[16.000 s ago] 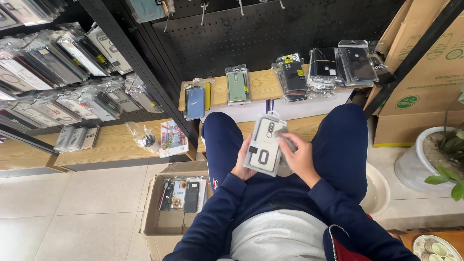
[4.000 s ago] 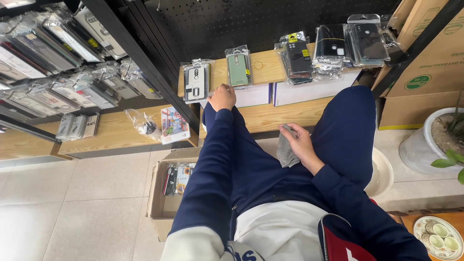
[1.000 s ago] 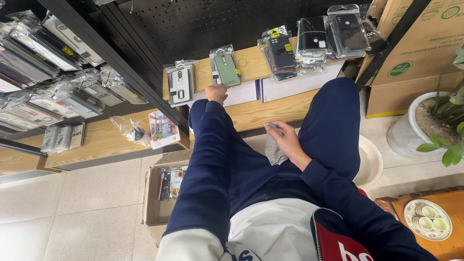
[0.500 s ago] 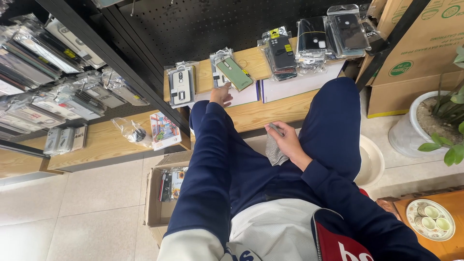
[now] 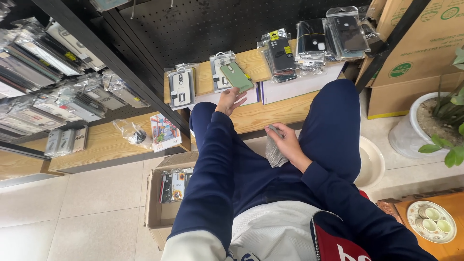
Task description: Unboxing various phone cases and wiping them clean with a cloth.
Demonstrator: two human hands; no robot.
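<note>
My left hand (image 5: 229, 100) reaches to the wooden shelf (image 5: 251, 67), fingers loosely spread under the green phone case (image 5: 237, 76), tilted at its edge. My right hand (image 5: 285, 142) pinches a grey cloth (image 5: 274, 153) over my lap.

A green phone case (image 5: 237, 77) in clear wrapping lies tilted on the wooden shelf (image 5: 256, 63).

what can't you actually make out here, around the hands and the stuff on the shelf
Head view only:
- Grey cloth-like piece in the right hand: fingers cover its top, so its kind is unclear.
- Left hand at the green phone case: its fingers are at the case's lower edge; whether they grip it cannot be told.
- Open cardboard box on the floor: the left sleeve hides its right side.
- Potted plant: cut off by the right edge.
</note>
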